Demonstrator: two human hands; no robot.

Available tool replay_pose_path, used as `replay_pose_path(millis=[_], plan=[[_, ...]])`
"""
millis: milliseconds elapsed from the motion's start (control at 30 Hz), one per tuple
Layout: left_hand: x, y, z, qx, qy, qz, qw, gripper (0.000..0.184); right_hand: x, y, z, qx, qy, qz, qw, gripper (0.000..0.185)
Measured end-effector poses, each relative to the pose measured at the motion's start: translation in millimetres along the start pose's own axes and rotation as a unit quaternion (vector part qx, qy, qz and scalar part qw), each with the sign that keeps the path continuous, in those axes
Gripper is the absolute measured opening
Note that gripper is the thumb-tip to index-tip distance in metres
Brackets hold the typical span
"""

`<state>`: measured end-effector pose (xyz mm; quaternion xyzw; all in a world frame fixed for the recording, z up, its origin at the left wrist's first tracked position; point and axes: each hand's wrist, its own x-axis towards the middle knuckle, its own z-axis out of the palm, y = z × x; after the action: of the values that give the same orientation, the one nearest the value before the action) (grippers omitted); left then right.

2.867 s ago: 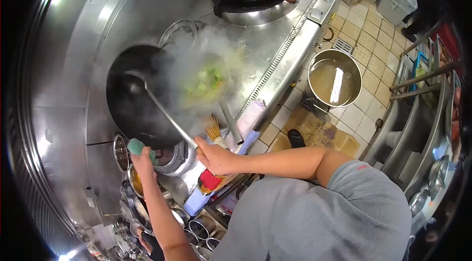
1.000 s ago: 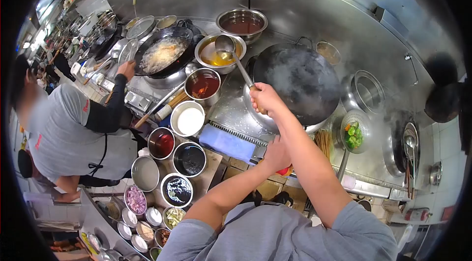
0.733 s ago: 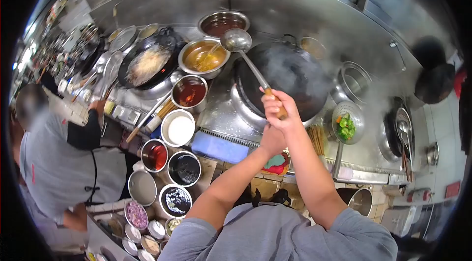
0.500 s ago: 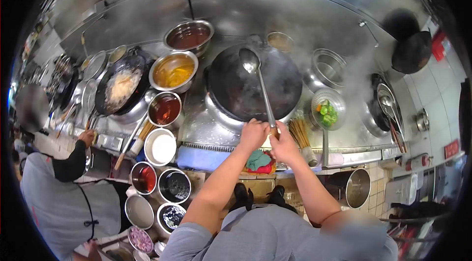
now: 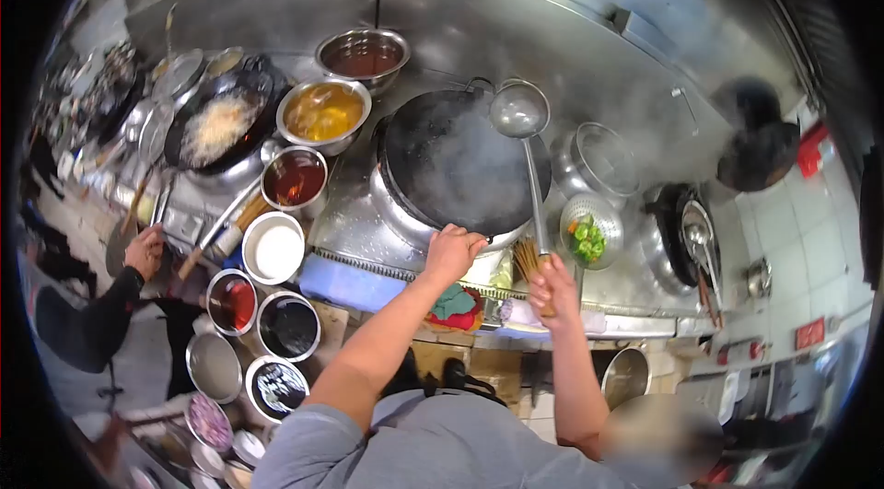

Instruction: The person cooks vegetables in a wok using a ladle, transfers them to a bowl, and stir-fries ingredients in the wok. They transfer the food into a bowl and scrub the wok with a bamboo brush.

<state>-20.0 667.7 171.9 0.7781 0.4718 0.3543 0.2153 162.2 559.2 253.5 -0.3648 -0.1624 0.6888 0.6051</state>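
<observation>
A: ok so where's the ladle [image 5: 520,110] at?
B: Right hand [image 5: 551,289] is wrapped tight around its handle, bowl end up by the far right edge of the steaming wok [image 5: 442,157].
A: And the left hand [image 5: 451,252]?
B: At the wok's near rim, can't tell if it's actually gripping. Green cloth [image 5: 453,302] is just nearer than that hand.
A: Anything around the wok?
B: Strainer [image 5: 610,220] with green and orange veg [image 5: 587,239] on the right, steel bowl [image 5: 342,145] of yellow liquid on the left.
</observation>
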Motion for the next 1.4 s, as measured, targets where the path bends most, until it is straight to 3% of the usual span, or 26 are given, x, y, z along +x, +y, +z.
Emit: replay_pose_path(millis=[33, 67, 100, 133, 167, 200, 233, 300, 333, 400, 500, 567, 600, 667, 733, 800, 867, 967, 1033, 1067, 1133, 1200, 1267, 1333, 1367, 1400], plan=[[-1.1, 1.7, -1.3, -0.008, 0.004, -0.003, 1.000, 0.016, 10.1, 10.5, -4.9, -0.080, 0.063, -0.001, 0.995, 0.034], [-3.7, 3.4, -0.6, -0.050, -0.004, -0.029, 0.998, 0.015, 19.2, 15.8, -7.8, -0.292, 0.100, -0.018, 0.951, 0.038], [-10.9, 10.6, -3.3, -0.057, 0.011, -0.042, 0.997, 0.015, 24.1, 15.9, -9.3, -0.491, 0.128, -0.038, 0.861, 0.041], [-21.3, 17.3, -7.4, -0.114, 0.052, -0.027, 0.992, 0.015, 22.3, 8.3, -13.2, -0.505, 0.113, -0.031, 0.855, 0.041], [-35.0, 25.0, -16.9, -0.163, 0.095, -0.014, 0.982, 0.015, 16.6, -1.2, -19.9, -0.473, 0.114, -0.027, 0.873, 0.043], [-53.9, 33.9, -32.2, -0.172, 0.069, -0.014, 0.983, 0.018, 9.6, -6.4, -25.9, -0.434, 0.113, -0.018, 0.894, 0.045], [-77.0, 29.8, -39.2, -0.222, 0.005, -0.025, 0.975, 0.020, -3.1, -12.1, -25.4, -0.415, 0.110, 0.005, 0.903, 0.046], [-129.7, 33.2, -59.9, -0.317, -0.127, -0.144, 0.929, 0.020, -28.8, -29.6, -30.6, -0.334, 0.078, 0.064, 0.937, 0.050], [-164.7, 23.9, -61.0, -0.304, -0.096, -0.185, 0.930, 0.020, -41.4, -37.5, -28.0, -0.295, 0.042, 0.084, 0.951, 0.053], [-240.0, -3.8, -37.5, -0.264, -0.128, -0.261, 0.920, 0.022, -56.0, -60.0, -18.2, -0.191, -0.117, 0.193, 0.955, 0.050], [-365.2, -31.3, -6.2, -0.082, -0.163, -0.411, 0.893, 0.030, -48.7, -66.7, -22.5, -0.177, -0.233, 0.301, 0.908, 0.054], [-435.8, -27.0, 6.8, -0.051, -0.172, -0.527, 0.831, 0.032, -48.4, -57.5, -12.4, -0.178, -0.275, 0.449, 0.831, 0.056], [-461.7, -16.2, 8.5, -0.017, -0.179, -0.567, 0.804, 0.034, -49.2, -46.6, 2.6, -0.193, -0.272, 0.487, 0.807, 0.057], [-569.1, -59.2, 89.5, 0.029, -0.168, -0.627, 0.760, 0.036, -43.0, -11.3, 29.8, -0.211, -0.312, 0.556, 0.741, 0.054], [-580.9, -21.3, 90.1, 0.009, -0.106, -0.674, 0.731, 0.036, -43.2, 31.2, 65.2, -0.221, -0.368, 0.582, 0.691, 0.049], [-577.0, 18.2, 82.7, -0.008, -0.039, -0.715, 0.698, 0.036, -41.2, 76.1, 87.6, -0.263, -0.378, 0.574, 0.677, 0.045], [-555.0, 46.7, 73.9, -0.092, 0.012, -0.774, 0.627, 0.034, -50.1, 117.9, 119.0, -0.342, -0.409, 0.513, 0.673, 0.040], [-578.2, 37.5, 132.2, -0.121, 0.091, -0.752, 0.642, 0.034, -59.6, 175.4, 146.8, -0.411, -0.472, 0.430, 0.651, 0.046], [-556.2, 57.1, 117.8, -0.141, 0.090, -0.765, 0.622, 0.034, -56.3, 209.8, 148.8, -0.550, -0.510, 0.245, 0.614, 0.050], [-546.0, 65.0, 109.3, -0.161, 0.086, -0.776, 0.604, 0.034, -53.8, 222.6, 148.6, -0.550, -0.513, 0.246, 0.611, 0.050], [-547.5, 65.9, 109.4, -0.142, 0.092, -0.777, 0.607, 0.034, -50.7, 240.4, 150.1, -0.591, -0.552, 0.131, 0.573, 0.053], [-559.9, 57.6, 120.0, -0.122, 0.092, -0.776, 0.612, 0.035, -53.2, 244.4, 158.1, -0.600, -0.551, 0.148, 0.561, 0.053], [-581.9, 38.5, 129.0, -0.072, 0.022, -0.785, 0.616, 0.037, -57.2, 241.2, 168.6, -0.609, -0.545, 0.163, 0.553, 0.053], [-580.0, 42.3, 106.7, -0.082, 0.029, -0.789, 0.608, 0.039, -62.7, 230.1, 182.7, -0.541, -0.484, 0.325, 0.606, 0.046], [-584.6, 38.3, 103.5, -0.095, 0.040, -0.796, 0.597, 0.040, -61.2, 226.8, 186.3, -0.541, -0.480, 0.324, 0.611, 0.046], [-590.2, 31.0, 100.6, -0.093, 0.034, -0.793, 0.601, 0.040, -58.9, 223.9, 189.0, -0.458, -0.439, 0.428, 0.644, 0.042]])
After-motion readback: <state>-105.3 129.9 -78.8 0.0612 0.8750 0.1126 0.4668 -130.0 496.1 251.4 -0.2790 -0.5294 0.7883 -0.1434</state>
